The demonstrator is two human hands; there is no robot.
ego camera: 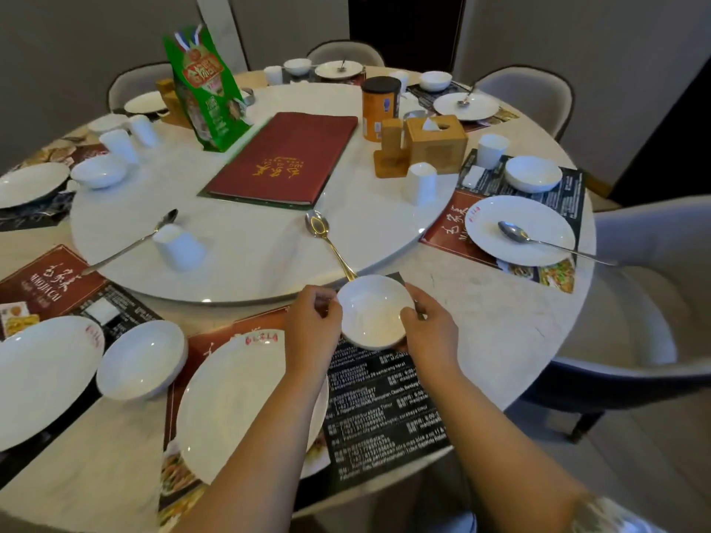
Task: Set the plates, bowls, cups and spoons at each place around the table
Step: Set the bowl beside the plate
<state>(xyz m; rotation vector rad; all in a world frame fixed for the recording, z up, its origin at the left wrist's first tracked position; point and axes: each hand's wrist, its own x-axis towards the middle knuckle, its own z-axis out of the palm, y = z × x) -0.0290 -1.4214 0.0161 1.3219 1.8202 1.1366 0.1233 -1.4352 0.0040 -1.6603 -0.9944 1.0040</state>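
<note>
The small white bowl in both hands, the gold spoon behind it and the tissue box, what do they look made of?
The small white bowl: glazed ceramic or porcelain, by its smooth, softly glossy white; melamine is possible. The gold-handled spoon: polished metal, mirror-bright in the bowl. The square tan tissue box: pale wood or bamboo, matte, with visible panel edges.

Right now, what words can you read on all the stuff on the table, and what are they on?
"MAOJIA CAI": left placemat, under brush characters I cannot read.
Gold characters on the red menu: not readable.
Red marks on the plate rims: blurred.
White print on the black placemat under the bowl: too small.
Green bag and orange can labels: blurred.
</note>
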